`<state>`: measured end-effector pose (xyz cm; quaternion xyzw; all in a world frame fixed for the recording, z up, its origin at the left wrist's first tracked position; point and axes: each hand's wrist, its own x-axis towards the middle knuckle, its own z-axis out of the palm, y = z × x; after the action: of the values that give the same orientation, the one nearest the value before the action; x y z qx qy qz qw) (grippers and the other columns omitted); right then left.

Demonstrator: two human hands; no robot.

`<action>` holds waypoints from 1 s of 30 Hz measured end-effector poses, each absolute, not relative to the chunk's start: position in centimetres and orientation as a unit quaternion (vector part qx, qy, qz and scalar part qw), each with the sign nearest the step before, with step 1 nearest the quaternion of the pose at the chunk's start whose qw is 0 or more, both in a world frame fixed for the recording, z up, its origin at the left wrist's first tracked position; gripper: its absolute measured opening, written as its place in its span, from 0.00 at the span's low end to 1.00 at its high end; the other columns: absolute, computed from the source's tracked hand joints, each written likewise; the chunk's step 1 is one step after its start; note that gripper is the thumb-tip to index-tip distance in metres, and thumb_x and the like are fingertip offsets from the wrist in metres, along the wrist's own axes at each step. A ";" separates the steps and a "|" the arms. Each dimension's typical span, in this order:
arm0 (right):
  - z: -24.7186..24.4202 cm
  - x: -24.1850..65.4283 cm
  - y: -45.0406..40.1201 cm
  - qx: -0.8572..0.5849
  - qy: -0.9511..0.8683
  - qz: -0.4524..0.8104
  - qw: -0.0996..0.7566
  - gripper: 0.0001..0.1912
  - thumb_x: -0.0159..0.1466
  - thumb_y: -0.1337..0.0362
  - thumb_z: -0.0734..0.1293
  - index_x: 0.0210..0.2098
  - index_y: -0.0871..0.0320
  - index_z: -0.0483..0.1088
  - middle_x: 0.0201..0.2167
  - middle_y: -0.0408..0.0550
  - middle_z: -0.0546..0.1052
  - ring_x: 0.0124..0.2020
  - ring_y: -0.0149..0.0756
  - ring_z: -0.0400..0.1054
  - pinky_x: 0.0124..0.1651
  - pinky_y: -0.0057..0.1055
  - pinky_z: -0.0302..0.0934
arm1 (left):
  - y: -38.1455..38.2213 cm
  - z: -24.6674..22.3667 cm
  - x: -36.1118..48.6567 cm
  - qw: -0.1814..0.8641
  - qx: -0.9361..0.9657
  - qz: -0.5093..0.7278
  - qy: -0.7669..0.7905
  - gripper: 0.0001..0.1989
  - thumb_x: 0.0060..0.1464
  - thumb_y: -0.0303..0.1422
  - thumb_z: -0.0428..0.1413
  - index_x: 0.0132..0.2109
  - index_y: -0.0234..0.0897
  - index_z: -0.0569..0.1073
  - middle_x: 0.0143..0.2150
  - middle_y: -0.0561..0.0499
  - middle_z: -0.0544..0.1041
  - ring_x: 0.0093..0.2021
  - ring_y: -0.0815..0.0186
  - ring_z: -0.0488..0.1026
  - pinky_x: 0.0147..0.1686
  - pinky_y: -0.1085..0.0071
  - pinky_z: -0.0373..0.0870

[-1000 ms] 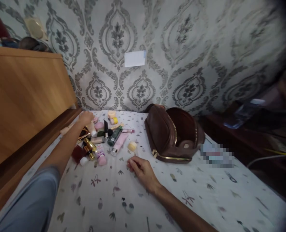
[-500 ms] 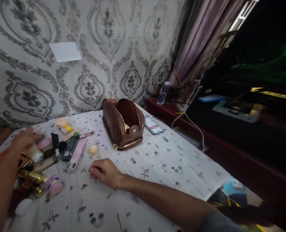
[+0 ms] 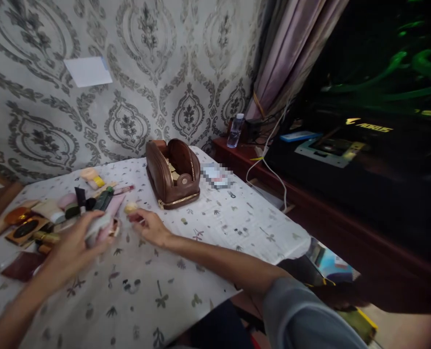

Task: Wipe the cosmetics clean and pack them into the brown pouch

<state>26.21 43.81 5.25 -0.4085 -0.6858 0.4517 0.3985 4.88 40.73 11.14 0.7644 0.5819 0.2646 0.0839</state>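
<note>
Head view gives me a half-sorted spread, as I judge it. A brown bag (image 3: 181,195) stands unzipped near the cloth's far edge, with some pale yellowish pieces (image 3: 174,173) inside. Most of the cosmetics lie outside it on the left: a green tube (image 3: 103,198), a pink tube (image 3: 117,203), a dark red bottle (image 3: 19,266) and more, loosely heaped.

My left hand (image 3: 75,237) is curved around a pale thing (image 3: 96,225), too blurred for me to name, over the near side of the heap. My right hand (image 3: 151,229) has its fingers loosely curled close by a small cream-coloured piece (image 3: 130,207); I cannot tell whether they grip it.

White printed cloth (image 3: 237,228) covers the surface. Beyond it I see grey patterned wallpaper (image 3: 197,43) with a white card (image 3: 87,71) on it, a mauve curtain (image 3: 291,48), a clear bottle (image 3: 234,132) on a dark red ledge (image 3: 220,144), a white cable (image 3: 285,191) and, at right, a dark unit with lit lettering (image 3: 368,127).
</note>
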 end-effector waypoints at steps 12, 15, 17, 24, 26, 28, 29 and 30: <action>4.4 29.2 41.0 -0.306 -0.821 0.397 0.273 0.33 0.60 0.70 0.67 0.64 0.64 0.61 0.57 0.59 0.72 0.59 0.45 0.67 0.62 0.42 0.60 | 33.6 3.4 9.9 0.029 0.791 0.244 0.561 0.30 0.60 0.48 0.51 0.65 0.39 0.63 0.61 0.37 0.67 0.62 0.47 0.66 0.56 0.50 0.70; 4.7 29.5 41.2 -0.283 -0.833 0.407 0.245 0.42 0.59 0.63 0.71 0.68 0.65 0.54 0.62 0.62 0.67 0.63 0.50 0.62 0.64 0.45 0.57 | 33.5 3.8 9.3 0.073 0.778 0.268 0.564 0.25 0.66 0.44 0.44 0.65 0.42 0.65 0.63 0.40 0.66 0.65 0.52 0.63 0.62 0.52 0.65; 4.7 29.5 41.2 -0.275 -0.837 0.413 0.233 0.49 0.57 0.59 0.73 0.71 0.63 0.48 0.64 0.63 0.65 0.65 0.52 0.61 0.65 0.47 0.56 | 33.5 4.2 9.1 0.093 0.772 0.287 0.559 0.24 0.67 0.42 0.41 0.64 0.43 0.68 0.64 0.42 0.66 0.66 0.55 0.62 0.65 0.53 0.62; 3.5 28.1 40.8 -0.335 -0.835 0.366 0.238 0.62 0.50 0.55 0.78 0.73 0.59 0.40 0.63 0.64 0.66 0.64 0.57 0.61 0.63 0.51 0.56 | 34.0 4.5 9.0 0.102 0.763 0.308 0.558 0.23 0.66 0.42 0.45 0.60 0.42 0.73 0.60 0.41 0.72 0.61 0.55 0.69 0.61 0.55 0.67; 3.3 27.7 40.9 -0.338 -0.841 0.355 0.230 0.65 0.48 0.53 0.79 0.73 0.58 0.39 0.62 0.64 0.67 0.64 0.58 0.61 0.63 0.52 0.55 | 34.2 4.5 8.9 0.105 0.760 0.317 0.557 0.21 0.65 0.41 0.45 0.58 0.44 0.75 0.58 0.43 0.74 0.59 0.56 0.71 0.60 0.56 0.69; 3.3 27.6 40.9 -0.336 -0.842 0.356 0.225 0.67 0.47 0.51 0.79 0.73 0.58 0.38 0.61 0.63 0.68 0.63 0.58 0.62 0.62 0.52 0.55 | 34.3 4.4 8.7 0.099 0.758 0.324 0.557 0.20 0.65 0.41 0.46 0.57 0.45 0.76 0.56 0.44 0.76 0.57 0.56 0.73 0.58 0.56 0.71; 3.3 27.6 41.0 -0.337 -0.841 0.358 0.224 0.67 0.47 0.50 0.79 0.73 0.58 0.38 0.60 0.62 0.69 0.62 0.58 0.63 0.62 0.51 0.56 | 34.4 4.3 8.7 0.093 0.757 0.328 0.557 0.20 0.64 0.41 0.47 0.56 0.45 0.77 0.55 0.44 0.77 0.56 0.55 0.74 0.57 0.56 0.72; 3.4 27.7 41.0 -0.340 -0.840 0.360 0.224 0.67 0.47 0.50 0.79 0.73 0.58 0.38 0.60 0.62 0.70 0.62 0.58 0.63 0.62 0.51 0.56 | 34.5 4.2 8.6 0.085 0.757 0.331 0.556 0.20 0.64 0.41 0.47 0.55 0.46 0.78 0.55 0.44 0.77 0.55 0.55 0.75 0.56 0.56 0.73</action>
<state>27.68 40.97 3.36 -0.3395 -0.8397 0.3601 0.2236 8.59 34.46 4.19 0.7573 0.5563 0.3314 0.0853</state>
